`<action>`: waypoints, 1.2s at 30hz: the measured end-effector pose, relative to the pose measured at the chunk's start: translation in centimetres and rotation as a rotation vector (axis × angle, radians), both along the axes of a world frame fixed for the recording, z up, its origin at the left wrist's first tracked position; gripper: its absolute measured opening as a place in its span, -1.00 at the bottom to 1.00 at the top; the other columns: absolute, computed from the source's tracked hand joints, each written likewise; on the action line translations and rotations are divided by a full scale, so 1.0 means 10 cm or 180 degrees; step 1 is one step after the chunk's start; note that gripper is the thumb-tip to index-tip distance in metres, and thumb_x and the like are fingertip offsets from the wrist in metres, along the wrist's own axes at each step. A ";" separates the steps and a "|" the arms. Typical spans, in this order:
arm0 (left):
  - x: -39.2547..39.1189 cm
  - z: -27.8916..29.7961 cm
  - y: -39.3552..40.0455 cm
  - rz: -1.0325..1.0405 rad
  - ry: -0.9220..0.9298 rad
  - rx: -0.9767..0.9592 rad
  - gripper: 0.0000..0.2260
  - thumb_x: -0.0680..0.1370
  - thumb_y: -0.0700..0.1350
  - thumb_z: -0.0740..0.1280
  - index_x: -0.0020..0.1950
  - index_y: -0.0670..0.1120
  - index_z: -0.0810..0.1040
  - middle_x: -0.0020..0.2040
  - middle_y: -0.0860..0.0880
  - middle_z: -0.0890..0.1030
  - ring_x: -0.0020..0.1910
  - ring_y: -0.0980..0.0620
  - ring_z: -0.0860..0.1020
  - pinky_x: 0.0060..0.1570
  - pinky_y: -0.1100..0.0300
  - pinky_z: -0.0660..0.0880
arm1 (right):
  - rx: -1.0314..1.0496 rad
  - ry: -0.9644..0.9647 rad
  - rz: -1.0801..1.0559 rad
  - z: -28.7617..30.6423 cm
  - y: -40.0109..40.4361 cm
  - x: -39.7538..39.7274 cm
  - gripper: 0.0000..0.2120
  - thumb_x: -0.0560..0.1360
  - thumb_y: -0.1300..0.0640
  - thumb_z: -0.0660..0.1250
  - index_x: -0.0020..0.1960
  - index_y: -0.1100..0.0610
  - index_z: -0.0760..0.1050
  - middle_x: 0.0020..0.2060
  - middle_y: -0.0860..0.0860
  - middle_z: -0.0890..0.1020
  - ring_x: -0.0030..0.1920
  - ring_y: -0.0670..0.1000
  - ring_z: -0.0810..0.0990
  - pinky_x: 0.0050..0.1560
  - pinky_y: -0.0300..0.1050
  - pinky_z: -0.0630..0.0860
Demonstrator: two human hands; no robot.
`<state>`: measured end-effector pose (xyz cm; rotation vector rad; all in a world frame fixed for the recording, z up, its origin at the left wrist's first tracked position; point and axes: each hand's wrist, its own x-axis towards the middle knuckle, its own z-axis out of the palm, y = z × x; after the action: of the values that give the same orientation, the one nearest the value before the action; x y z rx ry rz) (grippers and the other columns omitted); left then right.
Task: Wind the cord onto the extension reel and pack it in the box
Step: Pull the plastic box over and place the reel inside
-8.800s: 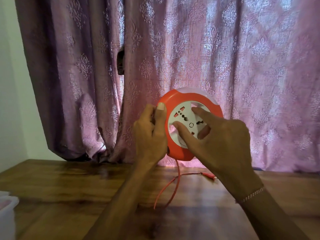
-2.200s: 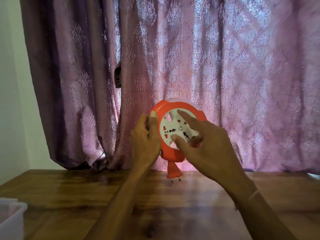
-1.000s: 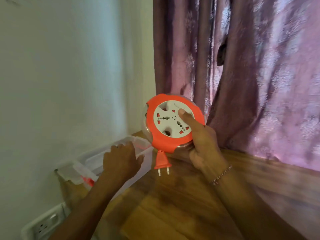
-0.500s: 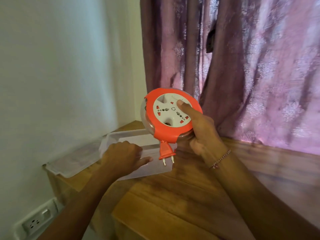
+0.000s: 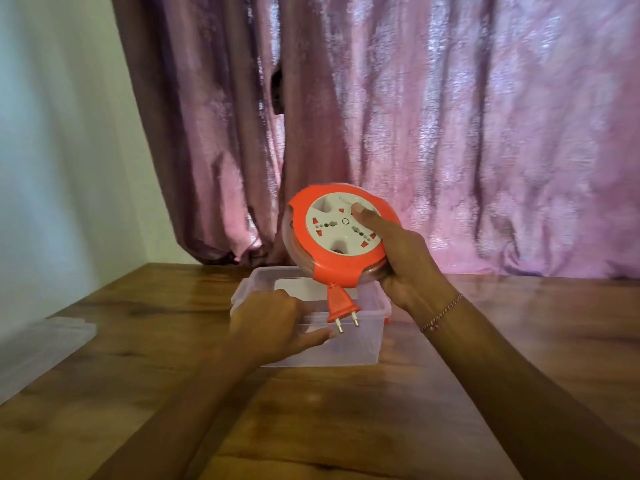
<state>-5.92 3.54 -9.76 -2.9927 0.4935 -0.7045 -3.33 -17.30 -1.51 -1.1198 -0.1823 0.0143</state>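
Observation:
The round orange extension reel (image 5: 329,261) with a white socket face is held tilted in the air by my right hand (image 5: 407,261), thumb on the white face. Its orange two-pin plug (image 5: 341,306) hangs from the bottom edge; no loose cord shows. Just below stands the clear plastic box (image 5: 367,344), open, on the wooden table (image 5: 346,410). My left hand (image 5: 273,323) grips the box's near left rim. The reel hovers over the box's back right part, the plug dangling over its opening.
The box's clear lid (image 5: 38,348) lies flat at the table's left edge. A mauve patterned curtain (image 5: 415,116) hangs behind the table, a pale wall (image 5: 62,150) to the left. Bare table lies to the right and in front of the box.
The cord got wound in until only the plug hangs out. My left hand left the reel and dragged the box from the left corner to the middle, under the reel.

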 end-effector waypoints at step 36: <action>0.28 -0.49 -0.02 -0.0634 0.0187 -0.2303 0.04 0.24 0.55 0.47 0.60 0.29 0.12 0.57 0.28 0.31 0.45 0.24 0.39 0.37 0.13 0.46 | -0.3142 0.0170 0.0824 -0.48 -0.54 0.81 -0.27 0.12 -0.21 0.63 0.08 0.28 0.63 -0.10 0.18 0.75 0.00 0.27 0.71 0.08 0.19 0.61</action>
<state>-3.10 3.29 -14.62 -3.6741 0.6662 -0.9917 4.78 -22.66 -6.27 -2.0682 -0.2829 0.4005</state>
